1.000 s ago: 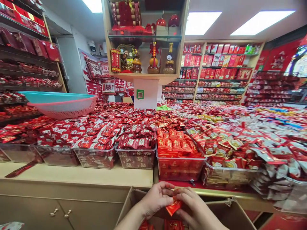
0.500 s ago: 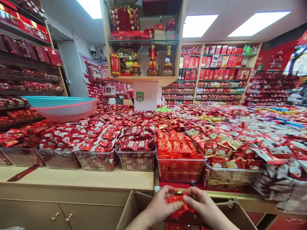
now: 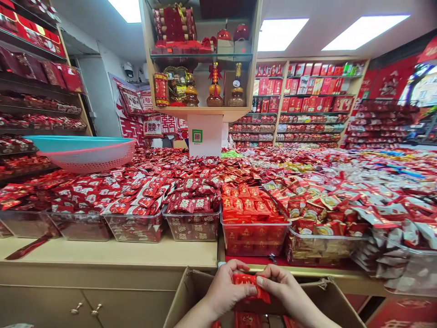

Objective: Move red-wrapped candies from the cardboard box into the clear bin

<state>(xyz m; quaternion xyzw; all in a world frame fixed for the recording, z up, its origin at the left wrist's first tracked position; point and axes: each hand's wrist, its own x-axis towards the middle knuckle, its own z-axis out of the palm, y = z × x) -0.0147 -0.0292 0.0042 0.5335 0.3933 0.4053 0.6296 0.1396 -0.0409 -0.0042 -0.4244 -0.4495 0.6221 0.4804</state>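
Observation:
Both my hands hold one small red packet (image 3: pixel 251 283) above an open cardboard box (image 3: pixel 201 284). My left hand (image 3: pixel 227 286) pinches its left side, thumb across the front. The right side is gripped between the thumb and fingers of my right hand (image 3: pixel 280 281). Inside the box, below my hands, lie red packets (image 3: pixel 246 319) with gold print, partly hidden by my wrists. Just beyond the box stands a clear bin of bright red packets (image 3: pixel 254 239).
Clear bins of wrapped packets (image 3: pixel 193 225) line the counter's front edge (image 3: pixel 143 255). Stacked blue and pink baskets (image 3: pixel 88 157) rest at the left. A display cabinet (image 3: pixel 201 110) hangs over the middle. Cupboard doors (image 3: pixel 44 305) are at the lower left.
The packet has turned slightly between my fingers, and its front shows more evenly. The whole view has shifted a little, with the surroundings slightly farther left and up.

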